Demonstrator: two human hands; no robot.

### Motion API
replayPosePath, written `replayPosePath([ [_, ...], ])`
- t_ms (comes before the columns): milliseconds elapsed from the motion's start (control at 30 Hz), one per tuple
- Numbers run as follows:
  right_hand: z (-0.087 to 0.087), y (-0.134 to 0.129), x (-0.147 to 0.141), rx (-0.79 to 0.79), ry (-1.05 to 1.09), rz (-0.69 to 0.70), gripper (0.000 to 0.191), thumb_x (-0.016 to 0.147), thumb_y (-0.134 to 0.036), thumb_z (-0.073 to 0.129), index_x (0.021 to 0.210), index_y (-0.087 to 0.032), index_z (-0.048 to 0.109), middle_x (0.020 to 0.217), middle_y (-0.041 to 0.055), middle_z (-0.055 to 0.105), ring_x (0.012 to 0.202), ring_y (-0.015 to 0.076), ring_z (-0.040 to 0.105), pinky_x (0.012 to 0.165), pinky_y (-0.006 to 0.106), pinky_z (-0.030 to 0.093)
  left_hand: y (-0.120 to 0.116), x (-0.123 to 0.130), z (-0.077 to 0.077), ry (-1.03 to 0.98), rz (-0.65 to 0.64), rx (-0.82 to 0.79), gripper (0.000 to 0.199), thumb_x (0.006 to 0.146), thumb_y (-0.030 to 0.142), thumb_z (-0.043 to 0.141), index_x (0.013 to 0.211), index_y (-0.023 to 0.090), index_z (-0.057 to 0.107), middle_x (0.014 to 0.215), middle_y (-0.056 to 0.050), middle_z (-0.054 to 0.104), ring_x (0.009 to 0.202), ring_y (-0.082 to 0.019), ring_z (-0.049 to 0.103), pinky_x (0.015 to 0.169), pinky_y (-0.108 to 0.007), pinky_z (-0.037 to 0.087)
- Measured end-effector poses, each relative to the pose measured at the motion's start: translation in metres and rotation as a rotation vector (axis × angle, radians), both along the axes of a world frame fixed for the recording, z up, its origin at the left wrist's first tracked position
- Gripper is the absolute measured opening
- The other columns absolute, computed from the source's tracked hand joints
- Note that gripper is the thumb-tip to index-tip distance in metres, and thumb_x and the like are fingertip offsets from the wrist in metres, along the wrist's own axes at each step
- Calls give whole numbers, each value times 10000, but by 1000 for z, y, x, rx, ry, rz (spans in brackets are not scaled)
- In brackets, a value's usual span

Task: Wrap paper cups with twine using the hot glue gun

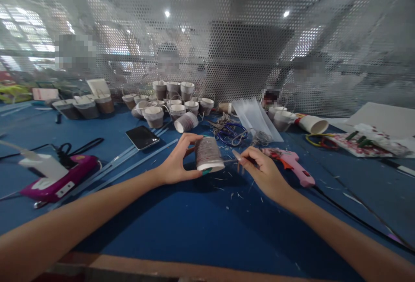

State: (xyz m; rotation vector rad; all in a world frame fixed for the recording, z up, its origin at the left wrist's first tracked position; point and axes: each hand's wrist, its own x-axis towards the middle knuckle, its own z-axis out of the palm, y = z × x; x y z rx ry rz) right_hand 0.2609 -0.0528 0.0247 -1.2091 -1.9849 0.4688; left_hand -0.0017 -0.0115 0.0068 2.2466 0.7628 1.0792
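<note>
A paper cup (208, 153) wrapped in grey-brown cord lies tilted in my left hand (179, 160), its white rim towards me. The thumb presses near the rim and the fingers reach over the far side. To the right of the cup, my right hand (260, 167) pinches a thin cord (231, 161) that runs from the cup's rim. A pink glue gun (296, 167) lies on the table just beyond my right hand.
Many wrapped cups (154, 117) stand at the back. A phone (142, 137) and a purple power strip (65, 178) lie left. Blue-handled scissors (228, 133), clear plastic sheets (256, 118) and tangled cord sit behind the hands. The glue gun's black cable (359, 219) crosses the right side.
</note>
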Motion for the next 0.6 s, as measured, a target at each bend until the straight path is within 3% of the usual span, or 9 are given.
replayPosePath([
  [133,-8,1,0,81,-45,-212,285,897,-462,458,834,-201,551,884,83,556,881,245,513,827,450,421,1,-2,-1,-33,-10,-46,718,709,311,736,1316,291,353,1301,-108,352,1242,-303,427,1026,-498,454],
  [200,-9,0,2,141,37,-315,267,870,-430,497,989,-195,542,1043,126,552,970,273,490,865,490,410,2,-1,-1,-35,2,-58,709,714,317,731,1313,281,355,1295,-112,358,1229,-300,434,1020,-501,455],
  [233,-8,-1,3,152,106,-302,277,868,-406,505,1055,-202,528,1127,134,543,1005,274,483,873,485,412,2,-1,-1,-28,13,-57,710,708,315,734,1310,277,358,1292,-112,358,1227,-298,433,1020,-502,455],
  [333,-1,-7,5,88,366,2,245,892,-315,475,1130,-264,501,1287,82,524,1103,246,490,903,434,419,1,1,1,2,56,-29,720,675,297,752,1289,270,377,1280,-104,358,1228,-295,425,1014,-501,458],
  [433,6,-17,3,-106,445,338,186,923,-260,408,1039,-270,553,1231,42,585,1147,230,509,960,430,398,0,3,2,7,82,-16,695,662,280,749,1261,260,397,1274,-101,367,1234,-293,424,1012,-503,456],
  [500,8,-22,0,-217,354,407,187,935,-258,407,995,-265,584,1192,30,608,1139,230,515,991,446,371,0,4,2,-7,90,-21,682,660,279,746,1249,252,403,1272,-103,370,1234,-292,427,1015,-507,451],
  [600,9,-25,-4,-308,262,401,176,940,-279,424,1020,-277,581,1239,16,589,1160,231,496,1023,470,335,0,4,0,-23,84,-22,693,659,269,748,1256,247,397,1278,-108,368,1235,-291,427,1014,-502,451],
])
